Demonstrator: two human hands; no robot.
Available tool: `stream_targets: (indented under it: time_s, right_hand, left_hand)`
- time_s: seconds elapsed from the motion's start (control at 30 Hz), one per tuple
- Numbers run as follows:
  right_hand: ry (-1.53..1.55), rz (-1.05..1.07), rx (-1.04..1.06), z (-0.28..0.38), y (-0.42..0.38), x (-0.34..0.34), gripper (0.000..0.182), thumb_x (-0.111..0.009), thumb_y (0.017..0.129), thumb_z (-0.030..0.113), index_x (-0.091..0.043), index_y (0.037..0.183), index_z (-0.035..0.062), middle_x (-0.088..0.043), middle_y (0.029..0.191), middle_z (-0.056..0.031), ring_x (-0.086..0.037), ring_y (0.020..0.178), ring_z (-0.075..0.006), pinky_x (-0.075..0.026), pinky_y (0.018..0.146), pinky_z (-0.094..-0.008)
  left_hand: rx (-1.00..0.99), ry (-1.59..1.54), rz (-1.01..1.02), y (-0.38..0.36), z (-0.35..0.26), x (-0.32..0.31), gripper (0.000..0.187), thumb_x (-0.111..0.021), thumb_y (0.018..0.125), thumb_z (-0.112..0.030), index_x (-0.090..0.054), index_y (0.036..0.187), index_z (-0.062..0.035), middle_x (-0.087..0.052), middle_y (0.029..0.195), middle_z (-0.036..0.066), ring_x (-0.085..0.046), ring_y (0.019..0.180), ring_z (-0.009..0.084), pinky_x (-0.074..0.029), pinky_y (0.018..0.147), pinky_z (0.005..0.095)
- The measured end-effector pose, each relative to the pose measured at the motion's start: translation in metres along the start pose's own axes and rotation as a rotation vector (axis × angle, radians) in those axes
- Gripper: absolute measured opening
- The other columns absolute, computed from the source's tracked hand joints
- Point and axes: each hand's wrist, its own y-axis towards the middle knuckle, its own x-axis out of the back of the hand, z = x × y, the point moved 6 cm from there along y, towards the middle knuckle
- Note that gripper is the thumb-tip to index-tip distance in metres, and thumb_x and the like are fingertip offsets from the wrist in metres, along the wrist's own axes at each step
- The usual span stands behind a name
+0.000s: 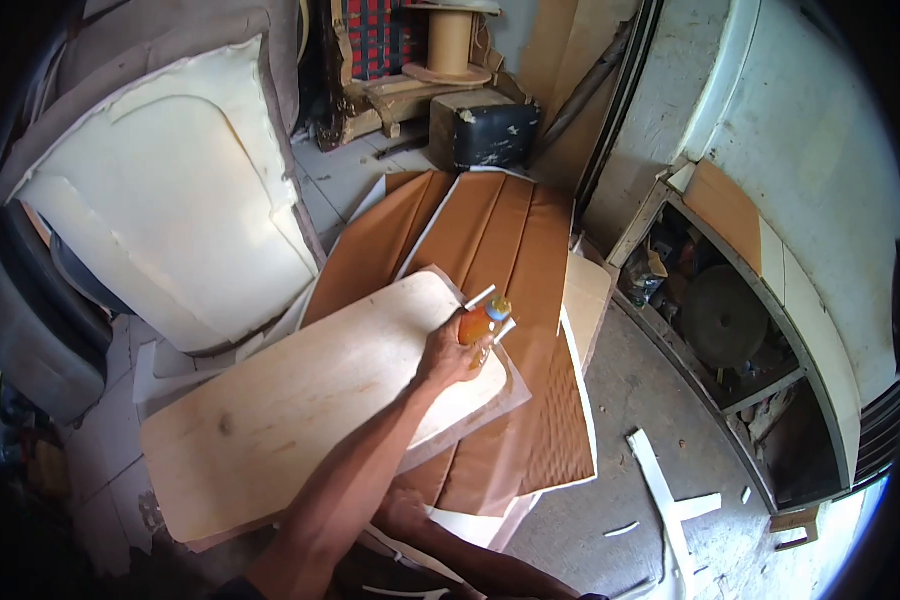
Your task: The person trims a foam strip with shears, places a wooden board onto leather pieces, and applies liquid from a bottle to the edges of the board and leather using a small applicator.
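My left hand (452,352) is closed around a clear plastic bottle (482,322) of amber liquid with a blue band near its top. Short white pieces show on either side of the bottle. Beneath that hand lies a pale, round-cornered board (300,390), with a thin sheet showing along its edges. Brown stitched upholstery covers (500,230) with white backing are spread under and beyond the board. My right hand (402,512) is low, by the board's near edge and partly behind my left forearm; its fingers are hidden.
A foam-padded seat back (180,210) leans at the left. Behind stand a wooden spool (452,45) and a worn black box (495,130). White offcuts (660,490) litter the floor at right, near a metal-framed shelf (740,400) holding clutter.
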Motion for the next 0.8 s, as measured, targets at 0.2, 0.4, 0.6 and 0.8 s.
stream_targets:
  time_s: [0.2,0.4,0.6,0.8]
  right_hand:
    - [0.066,-0.544,-0.283,-0.061,0.020,0.219,0.015,-0.070,0.091,0.016,-0.073,0.097,0.0027,-0.072,0.086,-0.0167,-0.071,0.073,-0.0233,-0.055,0.066,-0.0349]
    - [-0.055,-0.799,-0.260,-0.069,0.063,0.336,0.019,-0.067,0.092,0.016,-0.075,0.101,0.0027,-0.068,0.083,-0.0170,-0.067,0.072,-0.0274,-0.052,0.069,-0.0364]
    - [-0.154,-0.647,-0.214,-0.085,0.094,0.331,0.016,-0.063,0.091,0.011,-0.074,0.102,0.0061,-0.070,0.096,-0.0168,-0.068,0.088,-0.0375,-0.055,0.079,-0.0436]
    - [-0.259,-0.735,-0.034,-0.056,0.084,0.315,0.014,-0.065,0.088,0.006,-0.073,0.100,0.0057,-0.070,0.097,-0.0157,-0.068,0.084,-0.0352,-0.055,0.071,-0.0407]
  left_hand:
    - [-0.033,0.077,-0.044,-0.002,-0.003,0.002,0.043,-0.077,0.084,-0.025,-0.058,0.118,-0.0086,-0.070,0.103,0.016,-0.068,0.096,0.0353,-0.054,0.083,0.0418]
    - [-0.067,0.018,-0.040,-0.001,-0.006,0.000,0.036,-0.076,0.082,-0.014,-0.057,0.113,-0.0108,-0.069,0.101,0.015,-0.068,0.094,0.0331,-0.053,0.081,0.0389]
    - [-0.057,0.017,-0.019,-0.005,-0.017,0.001,0.037,-0.077,0.088,-0.019,-0.058,0.118,-0.0076,-0.068,0.103,0.007,-0.065,0.096,0.0157,-0.051,0.086,0.0313]
    - [-0.073,-0.008,-0.035,0.002,0.000,-0.004,0.035,-0.074,0.085,-0.012,-0.058,0.117,-0.0084,-0.069,0.099,0.012,-0.068,0.093,0.0223,-0.053,0.081,0.0354]
